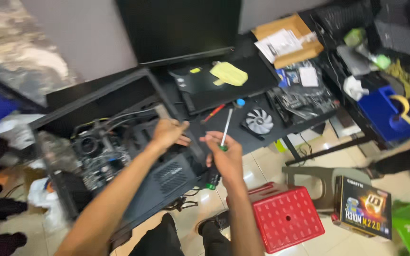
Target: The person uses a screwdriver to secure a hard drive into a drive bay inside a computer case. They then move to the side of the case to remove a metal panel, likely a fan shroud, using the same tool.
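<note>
Your knees show at the bottom edge, over the tiled floor [271,163], with a red stool [285,217] just to your right. Your right hand [226,159] is clenched round a screwdriver [224,132]: green-and-black handle low in the fist, thin metal shaft sticking up past your fingers. It's light and stiff, the shaft likely slick; grip stays best on the handle, not the shaft. Your left hand [168,132] rests on the top edge of the open black computer case [134,156], fingers curled over the frame; can't tell if it's actually gripping or just steadying. Case sits on its side against the black desk [243,95], circuit board and cables exposed inside. Judging by bulk it's heavy and rigid, but the innards are fragile, so hold the metal frame edges only. On the desk: a white fan [259,121], a red-handled tool [213,114], a yellow cloth [228,73].
</note>
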